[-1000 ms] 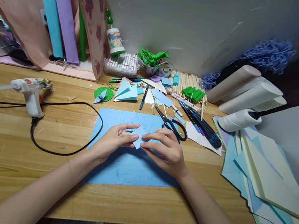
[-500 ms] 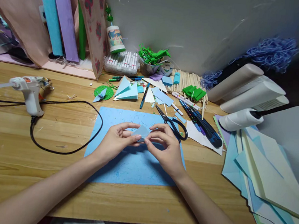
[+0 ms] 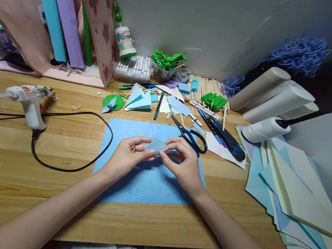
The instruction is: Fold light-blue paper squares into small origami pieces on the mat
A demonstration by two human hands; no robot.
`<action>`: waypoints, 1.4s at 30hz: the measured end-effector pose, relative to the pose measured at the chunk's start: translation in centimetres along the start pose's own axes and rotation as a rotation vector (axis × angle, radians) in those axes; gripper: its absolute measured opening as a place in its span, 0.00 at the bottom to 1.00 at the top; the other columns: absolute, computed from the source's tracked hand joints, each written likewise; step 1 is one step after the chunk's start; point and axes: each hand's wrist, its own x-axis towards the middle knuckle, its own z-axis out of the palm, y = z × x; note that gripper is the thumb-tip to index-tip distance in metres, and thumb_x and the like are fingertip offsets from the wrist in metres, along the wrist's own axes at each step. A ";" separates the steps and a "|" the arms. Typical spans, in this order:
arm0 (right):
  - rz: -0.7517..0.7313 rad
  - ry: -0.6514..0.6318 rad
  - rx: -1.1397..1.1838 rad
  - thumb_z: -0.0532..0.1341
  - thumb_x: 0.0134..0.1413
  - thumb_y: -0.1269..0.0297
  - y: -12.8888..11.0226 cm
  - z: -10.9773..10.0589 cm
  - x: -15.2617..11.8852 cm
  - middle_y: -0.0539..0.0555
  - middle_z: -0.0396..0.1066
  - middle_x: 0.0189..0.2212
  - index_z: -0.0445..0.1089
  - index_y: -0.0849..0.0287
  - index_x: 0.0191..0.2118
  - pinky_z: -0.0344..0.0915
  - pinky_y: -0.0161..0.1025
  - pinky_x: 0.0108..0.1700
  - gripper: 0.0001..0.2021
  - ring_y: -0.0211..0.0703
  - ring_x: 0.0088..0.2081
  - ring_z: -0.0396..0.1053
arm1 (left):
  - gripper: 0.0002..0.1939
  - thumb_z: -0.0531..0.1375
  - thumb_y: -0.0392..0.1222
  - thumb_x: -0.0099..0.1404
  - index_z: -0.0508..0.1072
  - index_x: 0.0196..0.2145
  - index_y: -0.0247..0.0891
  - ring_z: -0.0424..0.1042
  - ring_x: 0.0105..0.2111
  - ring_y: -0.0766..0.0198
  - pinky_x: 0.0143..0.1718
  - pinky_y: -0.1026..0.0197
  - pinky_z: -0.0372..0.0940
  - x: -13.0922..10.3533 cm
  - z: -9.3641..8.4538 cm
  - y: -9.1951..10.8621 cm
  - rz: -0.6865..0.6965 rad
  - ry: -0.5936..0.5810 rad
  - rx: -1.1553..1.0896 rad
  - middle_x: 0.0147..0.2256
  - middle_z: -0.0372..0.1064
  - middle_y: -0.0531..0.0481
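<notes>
A small light-blue folded paper (image 3: 156, 143) is held up over the blue sheet (image 3: 146, 186) on the wooden table. My left hand (image 3: 129, 154) pinches it from the left, thumb in front and fingers behind. At its right edge my right hand (image 3: 183, 163) closes thumb and fingertips on the paper. Black-handled scissors (image 3: 186, 134) lie just beyond my right hand, partly on the blue sheet. A green disc (image 3: 118, 101) with a small blue folded paper piece (image 3: 110, 104) on it lies behind the sheet.
To the left lies a white glue gun (image 3: 32, 104) with a looped black cable (image 3: 57, 167). Paper scraps (image 3: 140, 99), pens (image 3: 158, 105) and a marker box (image 3: 133, 68) sit at the back. On the right are stacked papers (image 3: 312, 191) and white rolls (image 3: 265, 130).
The view has shifted slightly. Both hands stay on the small paper, which shows a little more of its face between them.
</notes>
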 end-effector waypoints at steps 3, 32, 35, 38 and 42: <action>0.110 0.034 0.168 0.64 0.44 0.65 0.4 0.2 0.1 0.50 0.61 0.35 0.62 0.57 0.32 0.70 0.31 0.30 0.10 0.35 0.32 0.66 | 0.24 0.67 0.41 0.46 0.67 0.41 0.30 0.74 0.29 0.62 0.39 0.56 0.68 0.0 0.0 0.1 0.011 0.018 0.009 0.31 0.75 0.45; 0.377 -0.105 0.337 0.65 0.40 0.56 1.0 0.3 0.7 0.48 0.67 0.21 0.65 0.61 0.27 0.69 0.35 0.27 0.14 0.35 0.23 0.68 | 0.28 0.70 0.42 0.39 0.70 0.39 0.29 0.74 0.30 0.57 0.36 0.55 0.68 0.3 -0.6 0.1 -0.048 0.064 0.172 0.30 0.75 0.43; 0.397 -0.130 0.328 0.64 0.41 0.55 0.8 0.4 0.7 0.47 0.67 0.20 0.65 0.62 0.25 0.69 0.34 0.27 0.14 0.34 0.23 0.67 | 0.27 0.69 0.42 0.40 0.71 0.39 0.29 0.75 0.30 0.57 0.36 0.57 0.68 0.3 -0.5 0.2 -0.056 0.060 0.152 0.29 0.75 0.44; 0.393 -0.123 0.330 0.65 0.41 0.56 0.5 0.4 0.7 0.47 0.67 0.19 0.65 0.62 0.24 0.69 0.33 0.27 0.13 0.33 0.23 0.67 | 0.27 0.69 0.42 0.40 0.71 0.39 0.29 0.74 0.29 0.58 0.35 0.58 0.68 0.3 -0.4 0.2 -0.059 0.059 0.151 0.28 0.75 0.44; 0.387 -0.120 0.352 0.65 0.41 0.57 0.4 0.5 0.7 0.47 0.67 0.19 0.65 0.62 0.24 0.68 0.32 0.27 0.13 0.33 0.22 0.66 | 0.26 0.69 0.41 0.41 0.70 0.39 0.29 0.74 0.29 0.60 0.35 0.59 0.68 0.3 -0.3 0.1 -0.057 0.050 0.154 0.28 0.75 0.44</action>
